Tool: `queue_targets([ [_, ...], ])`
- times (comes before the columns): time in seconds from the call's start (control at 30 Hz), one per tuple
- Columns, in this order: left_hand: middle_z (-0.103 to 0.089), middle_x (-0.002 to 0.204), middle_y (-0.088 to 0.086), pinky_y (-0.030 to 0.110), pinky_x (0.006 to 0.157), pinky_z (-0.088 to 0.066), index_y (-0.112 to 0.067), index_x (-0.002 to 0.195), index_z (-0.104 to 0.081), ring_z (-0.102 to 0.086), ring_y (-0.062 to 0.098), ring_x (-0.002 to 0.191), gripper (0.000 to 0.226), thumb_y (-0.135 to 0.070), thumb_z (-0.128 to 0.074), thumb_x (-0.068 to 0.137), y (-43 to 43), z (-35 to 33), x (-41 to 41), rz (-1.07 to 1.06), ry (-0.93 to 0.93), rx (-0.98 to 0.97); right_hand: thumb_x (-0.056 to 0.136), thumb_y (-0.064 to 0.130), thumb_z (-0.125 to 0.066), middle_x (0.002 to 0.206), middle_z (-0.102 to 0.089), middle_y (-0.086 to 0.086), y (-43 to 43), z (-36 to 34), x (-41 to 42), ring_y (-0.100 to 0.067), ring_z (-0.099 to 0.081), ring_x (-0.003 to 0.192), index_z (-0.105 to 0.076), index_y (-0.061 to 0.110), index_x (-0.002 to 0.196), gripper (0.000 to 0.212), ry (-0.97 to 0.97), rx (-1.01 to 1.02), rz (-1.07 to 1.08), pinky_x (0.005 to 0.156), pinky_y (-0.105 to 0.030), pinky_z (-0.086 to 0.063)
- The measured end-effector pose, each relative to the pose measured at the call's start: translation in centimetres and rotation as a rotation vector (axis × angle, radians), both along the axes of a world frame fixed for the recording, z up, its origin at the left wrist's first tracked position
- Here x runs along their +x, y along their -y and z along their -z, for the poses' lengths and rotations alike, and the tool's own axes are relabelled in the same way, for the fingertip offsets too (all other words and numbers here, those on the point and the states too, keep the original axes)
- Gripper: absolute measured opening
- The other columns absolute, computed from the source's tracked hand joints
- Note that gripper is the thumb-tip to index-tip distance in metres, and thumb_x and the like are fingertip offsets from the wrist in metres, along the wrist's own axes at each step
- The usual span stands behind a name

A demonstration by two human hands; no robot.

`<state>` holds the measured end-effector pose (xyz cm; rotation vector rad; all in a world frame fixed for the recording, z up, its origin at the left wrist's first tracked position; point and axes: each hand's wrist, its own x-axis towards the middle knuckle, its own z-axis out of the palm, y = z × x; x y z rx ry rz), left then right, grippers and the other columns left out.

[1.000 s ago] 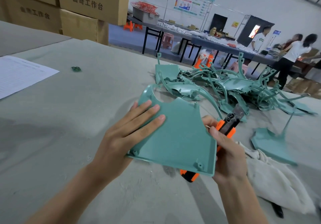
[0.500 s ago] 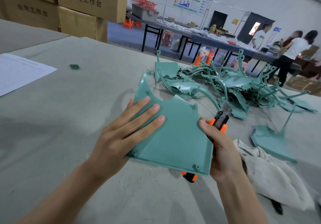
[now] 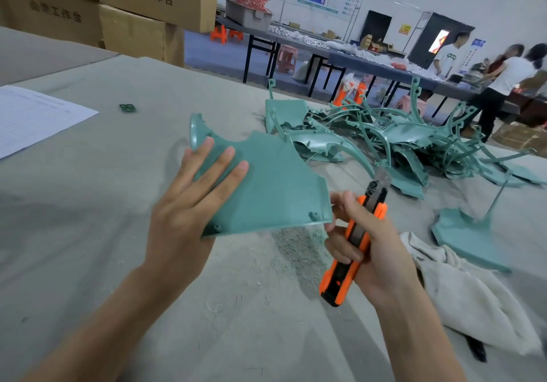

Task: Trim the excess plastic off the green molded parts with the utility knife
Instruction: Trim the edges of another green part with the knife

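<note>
While L hand (image 3: 183, 218) holds green part (image 3: 275, 186) tilted | R hand (image 3: 376, 251) grips utility knife (image 3: 340, 278) by part's corner

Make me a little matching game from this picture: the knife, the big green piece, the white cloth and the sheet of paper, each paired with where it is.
Things:
1. utility knife
2. green panel
3. white cloth
4. sheet of paper

Places:
A. flat on the table, far left
B. held by the left hand
C. gripped in the right hand
D. crumpled on the table, at the right

Pairs: 1-C, 2-B, 3-D, 4-A.
</note>
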<state>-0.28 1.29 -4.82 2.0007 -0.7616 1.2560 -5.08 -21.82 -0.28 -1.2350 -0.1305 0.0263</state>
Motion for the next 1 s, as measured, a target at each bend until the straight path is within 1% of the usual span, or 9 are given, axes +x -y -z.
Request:
queue_targets([
  [0.07, -0.051, 0.137, 0.015, 0.054, 0.114, -0.026, 0.002, 0.128, -0.054, -0.039, 0.04, 0.135, 0.034, -0.006, -0.034, 0.102, -0.2, 0.0, 0.1, -0.021, -0.017, -0.021, 0.08, 0.031, -0.069, 0.069, -0.06, -0.005, -0.2, 0.1, -0.1, -0.004, -0.029, 0.034, -0.066, 0.017, 0.075, 0.016, -0.012, -0.036, -0.104, 0.04, -0.017, -0.03],
  [0.17, -0.051, 0.136, 0.016, 0.054, 0.114, -0.026, 0.003, 0.127, -0.055, -0.039, 0.04, 0.135, 0.033, -0.003, -0.037, 0.1, -0.2, 0.1, 0.2, -0.017, -0.009, -0.026, 0.079, 0.027, -0.068, 0.065, -0.059, -0.005, -0.5, 0.2, -0.1, -0.002, -0.03, 0.033, -0.06, 0.02, 0.064, 0.018, -0.012, -0.01, -0.155, 0.04, -0.016, -0.033],
  [0.4, -0.054, 0.134, 0.015, 0.058, 0.112, -0.027, 0.006, 0.125, -0.056, -0.039, 0.042, 0.134, 0.029, -0.003, -0.042, 0.101, -0.1, 0.3, 0.3, 0.018, 0.043, -0.03, 0.077, 0.025, -0.073, 0.058, -0.056, -0.008, -0.3, 0.4, -0.1, -0.003, -0.032, 0.03, -0.053, 0.013, 0.068, 0.025, -0.058, 0.054, -0.181, 0.038, -0.018, -0.031],
  [0.5, -0.052, 0.136, 0.012, 0.059, 0.111, -0.028, 0.006, 0.126, -0.055, -0.039, 0.045, 0.133, 0.029, -0.003, -0.043, 0.101, 0.1, 0.4, 0.3, 0.067, 0.067, -0.006, 0.071, 0.037, -0.085, 0.055, -0.055, -0.005, -0.4, 0.4, -0.1, -0.003, -0.031, 0.03, -0.055, 0.008, 0.072, 0.042, -0.029, 0.055, -0.195, 0.039, -0.019, -0.03],
  [0.57, -0.052, 0.136, 0.011, 0.059, 0.111, -0.029, 0.006, 0.126, -0.054, -0.039, 0.045, 0.133, 0.029, -0.002, -0.043, 0.1, 0.2, 0.3, 0.2, 0.086, 0.073, 0.005, 0.07, 0.043, -0.086, 0.05, -0.052, -0.003, -0.4, 0.3, -0.2, -0.003, -0.03, 0.03, -0.057, 0.009, 0.069, 0.044, -0.012, 0.04, -0.197, 0.039, -0.019, -0.03],
  [0.73, -0.053, 0.137, 0.013, 0.053, 0.113, -0.028, 0.004, 0.126, -0.057, -0.04, 0.041, 0.134, 0.032, 0.0, -0.043, 0.098, 0.3, 0.2, -0.1, 0.066, 0.009, -0.012, 0.077, 0.057, -0.076, 0.052, -0.049, -0.003, -0.9, 0.3, -0.2, -0.005, -0.029, 0.033, -0.057, 0.009, 0.075, 0.052, -0.008, 0.041, -0.128, 0.04, -0.019, -0.028],
  [0.83, -0.055, 0.135, 0.008, 0.044, 0.112, -0.033, -0.004, 0.129, -0.056, -0.05, 0.03, 0.128, 0.039, 0.0, -0.035, 0.096, 0.1, -0.3, -0.3, -0.06, -0.054, -0.079, 0.075, 0.069, -0.069, 0.061, -0.052, -0.002, -1.1, 0.1, -0.2, -0.006, -0.028, 0.037, -0.069, 0.019, 0.082, 0.051, 0.041, -0.018, -0.027, 0.043, -0.02, -0.027],
  [0.9, -0.056, 0.133, 0.008, 0.048, 0.106, -0.039, -0.005, 0.128, -0.058, -0.054, 0.03, 0.123, 0.039, -0.003, -0.033, 0.097, -0.2, -0.5, -0.3, -0.11, -0.014, -0.037, 0.077, 0.065, -0.071, 0.066, -0.055, 0.0, -1.2, -0.2, -0.4, -0.005, -0.029, 0.038, -0.072, 0.024, 0.082, 0.041, 0.105, -0.106, 0.012, 0.045, -0.02, -0.026],
  [1.0, -0.055, 0.134, 0.011, 0.054, 0.104, -0.038, -0.004, 0.126, -0.059, -0.051, 0.033, 0.126, 0.035, -0.004, -0.037, 0.099, -0.1, -0.2, -0.3, -0.146, 0.087, 0.104, 0.086, 0.034, -0.068, 0.062, -0.058, 0.0, -1.5, -0.4, -0.7, -0.007, -0.03, 0.038, -0.065, 0.023, 0.069, 0.02, 0.143, -0.145, 0.035, 0.044, -0.02, -0.027],
])
